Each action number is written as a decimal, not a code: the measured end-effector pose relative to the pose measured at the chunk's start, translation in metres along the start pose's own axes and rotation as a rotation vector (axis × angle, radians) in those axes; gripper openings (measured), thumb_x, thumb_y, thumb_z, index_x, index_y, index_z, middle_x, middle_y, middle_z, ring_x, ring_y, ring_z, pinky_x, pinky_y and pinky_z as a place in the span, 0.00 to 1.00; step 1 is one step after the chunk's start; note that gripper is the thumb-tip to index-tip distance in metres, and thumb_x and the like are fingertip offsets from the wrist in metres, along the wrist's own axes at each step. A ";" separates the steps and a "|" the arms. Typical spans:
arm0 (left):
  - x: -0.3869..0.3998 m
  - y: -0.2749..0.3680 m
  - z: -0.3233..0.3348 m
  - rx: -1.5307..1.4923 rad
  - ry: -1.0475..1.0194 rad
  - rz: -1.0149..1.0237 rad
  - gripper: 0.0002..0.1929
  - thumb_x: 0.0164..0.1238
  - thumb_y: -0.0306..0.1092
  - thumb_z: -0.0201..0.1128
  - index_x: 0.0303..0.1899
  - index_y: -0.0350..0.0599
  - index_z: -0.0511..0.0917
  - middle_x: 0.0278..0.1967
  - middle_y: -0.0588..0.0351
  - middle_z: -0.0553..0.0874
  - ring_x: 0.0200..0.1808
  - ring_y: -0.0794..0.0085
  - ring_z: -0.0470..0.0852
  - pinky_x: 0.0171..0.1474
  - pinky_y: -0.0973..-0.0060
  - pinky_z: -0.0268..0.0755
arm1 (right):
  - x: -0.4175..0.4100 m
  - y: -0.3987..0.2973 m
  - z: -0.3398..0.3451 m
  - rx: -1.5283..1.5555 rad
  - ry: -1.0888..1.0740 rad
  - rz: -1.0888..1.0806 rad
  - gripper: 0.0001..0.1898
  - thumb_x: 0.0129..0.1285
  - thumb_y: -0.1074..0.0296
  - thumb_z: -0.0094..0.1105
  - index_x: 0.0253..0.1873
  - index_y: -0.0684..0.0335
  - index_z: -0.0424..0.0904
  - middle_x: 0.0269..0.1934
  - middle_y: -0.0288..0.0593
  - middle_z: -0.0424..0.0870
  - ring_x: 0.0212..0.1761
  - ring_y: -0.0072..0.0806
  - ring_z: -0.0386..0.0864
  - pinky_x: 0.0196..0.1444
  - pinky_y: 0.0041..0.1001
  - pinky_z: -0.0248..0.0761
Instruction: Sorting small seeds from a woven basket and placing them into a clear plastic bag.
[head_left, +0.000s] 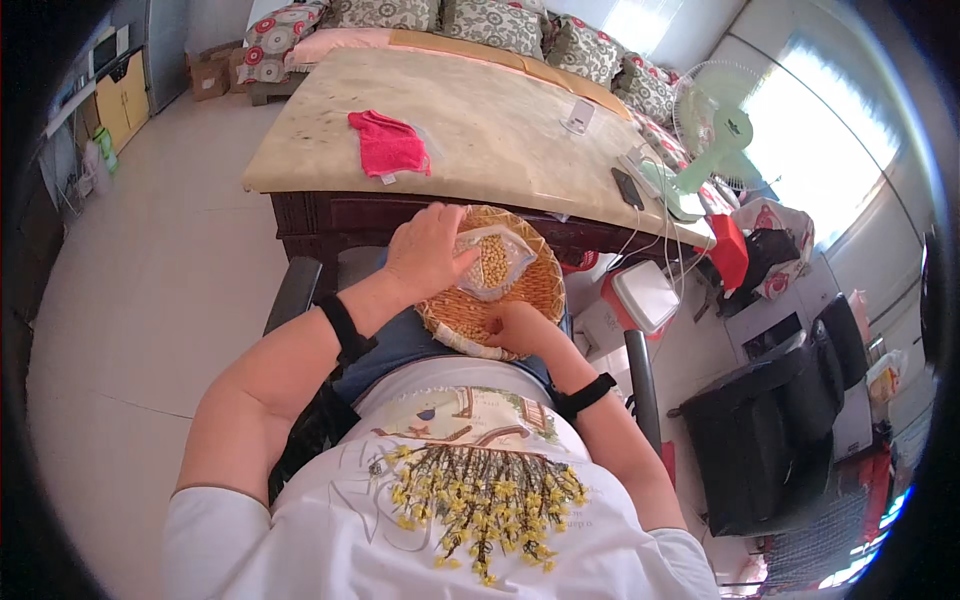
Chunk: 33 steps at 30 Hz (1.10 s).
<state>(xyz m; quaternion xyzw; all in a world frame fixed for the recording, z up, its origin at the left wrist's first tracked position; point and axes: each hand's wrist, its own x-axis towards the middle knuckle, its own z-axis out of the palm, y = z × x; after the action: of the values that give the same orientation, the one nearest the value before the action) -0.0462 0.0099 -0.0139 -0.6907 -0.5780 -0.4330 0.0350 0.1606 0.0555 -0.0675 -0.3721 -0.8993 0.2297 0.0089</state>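
Note:
A round woven basket (551, 300) rests on my lap, just in front of the table. Inside it stands a clear plastic bag (525, 251) that holds many pale yellow beans (493, 262), probably soybeans. My left hand (427, 251) grips the bag's left edge, its thumb over the side and its fingers by the basket's far rim. Down in the near part of the basket, my right hand (521, 328) has its fingertips among loose beans (466, 324). Whether it pinches any beans is hidden by the hand itself.
Ahead is a stone-topped table (300, 150) with a pink cloth (388, 142), a phone (627, 187) and a green fan (712, 142). White cables (679, 255) hang off its right side. Chair armrests (643, 382) flank me. A red-and-white box (637, 300) stands at right.

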 end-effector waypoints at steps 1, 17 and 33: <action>0.000 -0.001 -0.002 0.035 -0.142 -0.076 0.12 0.53 0.39 0.63 0.35 0.45 0.75 0.32 0.51 0.80 0.40 0.54 0.79 0.39 0.60 0.70 | 0.002 -0.001 0.001 0.016 0.004 -0.039 0.09 0.45 0.67 0.67 0.32 0.62 0.82 0.25 0.47 0.81 0.27 0.36 0.79 0.33 0.33 0.71; -0.012 -0.018 0.011 0.391 -0.252 -0.021 0.11 0.54 0.38 0.62 0.37 0.46 0.76 0.30 0.57 0.80 0.42 0.62 0.76 0.45 0.60 0.61 | -0.021 -0.024 -0.038 0.931 0.039 0.122 0.04 0.54 0.77 0.62 0.34 0.69 0.80 0.24 0.38 0.79 0.22 0.19 0.74 0.25 0.19 0.67; -0.012 -0.022 0.021 0.240 -0.126 -0.035 0.06 0.55 0.35 0.60 0.31 0.46 0.75 0.33 0.55 0.80 0.43 0.60 0.75 0.43 0.60 0.64 | 0.051 -0.017 -0.049 0.280 0.462 0.005 0.05 0.57 0.76 0.59 0.37 0.71 0.80 0.22 0.38 0.80 0.24 0.20 0.78 0.26 0.20 0.71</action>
<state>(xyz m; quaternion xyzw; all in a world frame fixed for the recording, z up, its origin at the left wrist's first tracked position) -0.0517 0.0196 -0.0445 -0.6973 -0.6386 -0.3172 0.0737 0.1214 0.0996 -0.0243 -0.4118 -0.8320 0.2610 0.2647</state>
